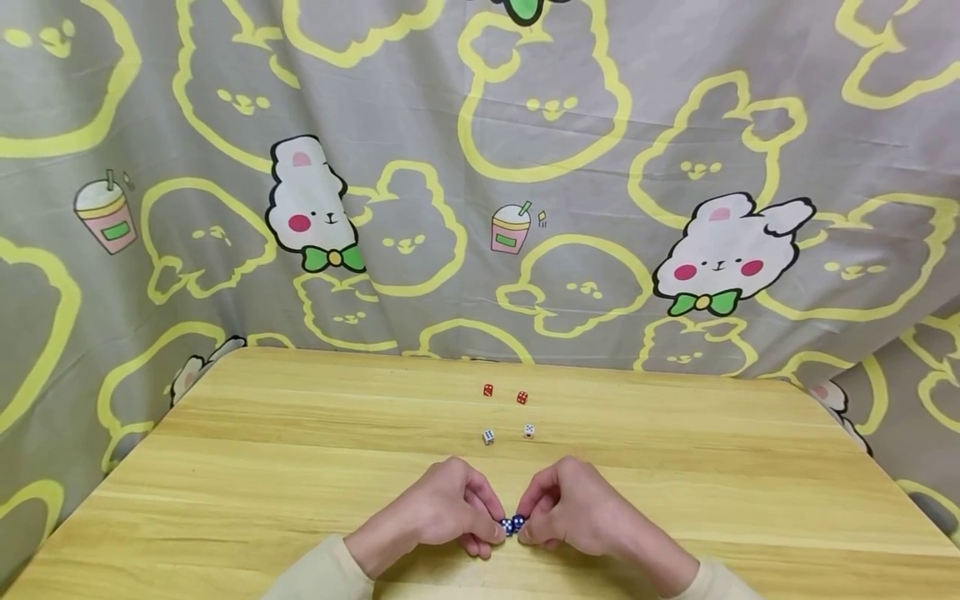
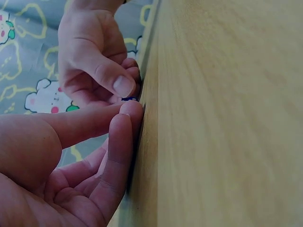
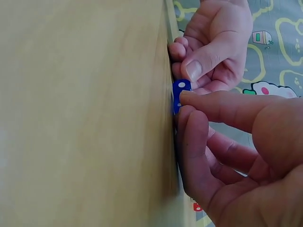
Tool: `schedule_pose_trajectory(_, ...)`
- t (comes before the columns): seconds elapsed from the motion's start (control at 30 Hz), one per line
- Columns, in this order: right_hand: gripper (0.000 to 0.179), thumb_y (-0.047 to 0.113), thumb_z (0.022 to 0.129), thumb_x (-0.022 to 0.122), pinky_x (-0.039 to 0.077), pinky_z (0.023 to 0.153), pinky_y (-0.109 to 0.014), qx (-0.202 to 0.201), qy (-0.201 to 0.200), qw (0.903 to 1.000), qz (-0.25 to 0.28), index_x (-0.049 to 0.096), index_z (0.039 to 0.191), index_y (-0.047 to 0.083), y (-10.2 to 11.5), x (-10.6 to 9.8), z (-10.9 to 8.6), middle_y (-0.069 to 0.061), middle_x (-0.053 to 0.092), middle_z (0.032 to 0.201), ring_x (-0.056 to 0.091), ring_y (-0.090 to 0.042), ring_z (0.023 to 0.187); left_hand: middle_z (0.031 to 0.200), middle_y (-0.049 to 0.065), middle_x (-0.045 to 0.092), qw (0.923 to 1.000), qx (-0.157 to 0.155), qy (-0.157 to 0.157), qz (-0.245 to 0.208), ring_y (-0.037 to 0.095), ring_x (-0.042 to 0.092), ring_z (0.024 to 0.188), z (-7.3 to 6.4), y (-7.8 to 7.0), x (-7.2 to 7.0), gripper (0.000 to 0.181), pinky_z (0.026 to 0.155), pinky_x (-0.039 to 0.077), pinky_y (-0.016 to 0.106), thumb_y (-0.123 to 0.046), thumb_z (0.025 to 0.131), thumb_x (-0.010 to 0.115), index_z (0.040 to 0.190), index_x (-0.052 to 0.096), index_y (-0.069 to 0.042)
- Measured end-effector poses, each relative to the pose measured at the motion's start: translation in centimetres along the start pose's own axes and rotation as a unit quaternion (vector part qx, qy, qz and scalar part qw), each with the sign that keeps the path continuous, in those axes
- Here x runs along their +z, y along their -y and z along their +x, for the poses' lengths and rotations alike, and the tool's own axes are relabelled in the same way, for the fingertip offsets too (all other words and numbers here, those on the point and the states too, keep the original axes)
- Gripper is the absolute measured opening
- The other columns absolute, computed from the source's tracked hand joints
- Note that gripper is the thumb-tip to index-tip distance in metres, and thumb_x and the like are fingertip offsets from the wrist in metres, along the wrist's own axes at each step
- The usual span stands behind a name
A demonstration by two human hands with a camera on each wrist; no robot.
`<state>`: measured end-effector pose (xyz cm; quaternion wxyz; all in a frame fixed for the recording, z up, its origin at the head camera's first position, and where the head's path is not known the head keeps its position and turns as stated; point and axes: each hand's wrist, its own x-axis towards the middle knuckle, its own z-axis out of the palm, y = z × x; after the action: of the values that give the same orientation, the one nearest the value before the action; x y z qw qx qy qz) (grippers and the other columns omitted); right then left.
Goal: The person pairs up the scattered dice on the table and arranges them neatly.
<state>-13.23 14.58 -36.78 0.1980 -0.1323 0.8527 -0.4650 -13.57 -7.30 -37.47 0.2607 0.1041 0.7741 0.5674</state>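
Note:
Two blue dice with white pips sit side by side on the wooden table near its front in the head view. My left hand (image 1: 447,507) pinches the left blue die (image 1: 507,526) between thumb and fingers. From the other side my right hand (image 1: 583,508) pinches the right blue die (image 1: 518,522). The dice appear to touch. Fingertips cover much of both; only a sliver of blue shows in the left wrist view, while the right wrist view shows a pipped blue face (image 3: 182,86).
Beyond the hands lie two white dice, one left (image 1: 489,437) and one right (image 1: 529,431). Farther back are two red dice, left (image 1: 488,390) and right (image 1: 522,397). A grey patterned curtain (image 1: 420,125) hangs behind the wooden table (image 1: 262,467).

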Motion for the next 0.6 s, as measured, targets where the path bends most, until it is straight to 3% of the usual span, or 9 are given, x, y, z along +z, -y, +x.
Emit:
schedule_pose_trajectory(0.23,0.014,0.005,0.080,0.090,0.057,0.057,-0.025,-0.020,0.013,0.9993,0.027,0.080,0.089,0.007,-0.7,0.1,0.2,-0.003,0.073,0.071,0.065,-0.011,0.062,0.069,0.010,0.075,1.0000,0.000,-0.003,0.003,0.012,0.069,0.054,-0.1,0.1,0.0,0.014,0.054,0.062,0.025,0.008,0.081,0.084,0.084,0.072,0.000)
schedule_pose_trajectory(0.6,0.013,0.005,0.082,0.088,0.051,0.053,-0.020,-0.045,0.019,0.9979,0.043,0.083,0.093,0.009,-1.4,0.1,0.3,-0.005,0.073,0.072,0.062,-0.011,0.060,0.069,0.011,0.075,1.0000,0.004,0.001,-0.006,0.013,0.069,0.054,0.0,0.2,0.0,0.014,0.053,0.061,0.024,0.009,0.082,0.083,0.084,0.072,0.000)
